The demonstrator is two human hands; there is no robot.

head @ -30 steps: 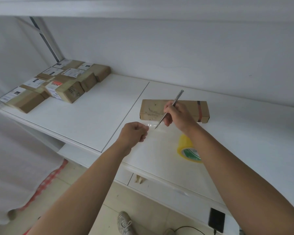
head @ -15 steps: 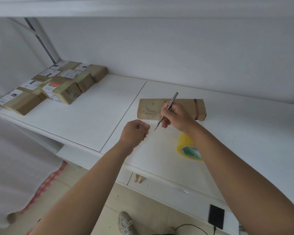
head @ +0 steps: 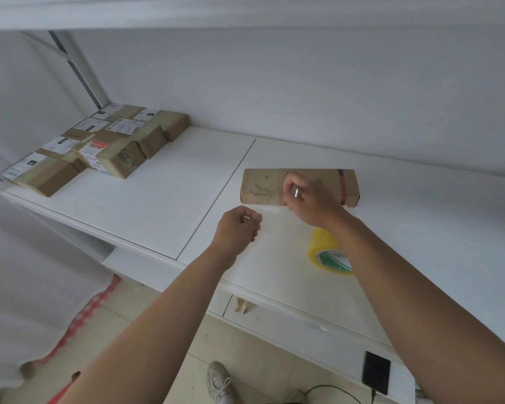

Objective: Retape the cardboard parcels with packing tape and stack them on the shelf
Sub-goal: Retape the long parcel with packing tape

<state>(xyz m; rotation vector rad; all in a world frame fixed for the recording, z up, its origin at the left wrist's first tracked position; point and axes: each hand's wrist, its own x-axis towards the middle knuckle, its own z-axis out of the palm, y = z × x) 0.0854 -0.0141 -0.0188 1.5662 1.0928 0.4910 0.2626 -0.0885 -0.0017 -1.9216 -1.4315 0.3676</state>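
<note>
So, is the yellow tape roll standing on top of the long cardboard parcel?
No, the tape roll lies on the white shelf, nearer than the long parcel.

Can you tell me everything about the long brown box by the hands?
The long box is plain brown cardboard, flat and narrow, lying lengthwise on the white shelf near the back wall. A dark red band wraps round it close to its right end, and faint dark scribbles mark its top and front towards the left. It looks closed. The right hand, gripping a thin metal tool, is in front of its middle and hides part of it; whether it touches the box is unclear. The yellow tape roll stands apart, nearer the person.
</note>
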